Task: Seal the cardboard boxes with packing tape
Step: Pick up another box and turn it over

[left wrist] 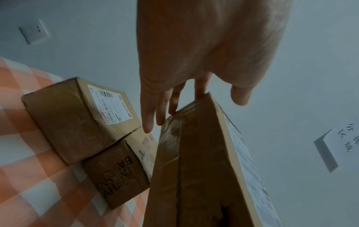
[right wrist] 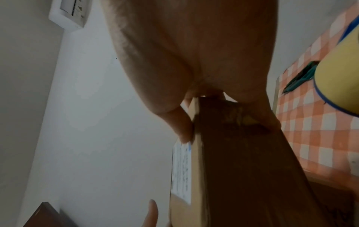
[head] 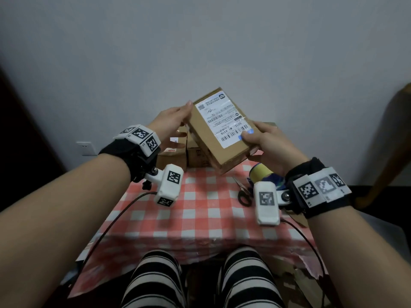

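Tape roll (head: 262, 173) half hidden behind right hand (head: 266, 143)

Scissors (head: 241, 191) on checked cloth (head: 200, 210); wall socket (head: 85, 148).

1. The held box (head: 219, 130) is up in the middle of the head view, above the table (head: 200, 218)
2. The left hand (head: 171, 121) is on its left side, the right hand (head: 264, 143) at its lower right corner
3. Two more boxes (head: 178, 156) sit on the table behind it
4. The tape roll (head: 261, 172) and scissors (head: 242, 192) lie on the table, lower right of the held box

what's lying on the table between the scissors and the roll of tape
Nothing: the head view shows only bare checked tablecloth between the scissors and the tape roll, which sit close together.
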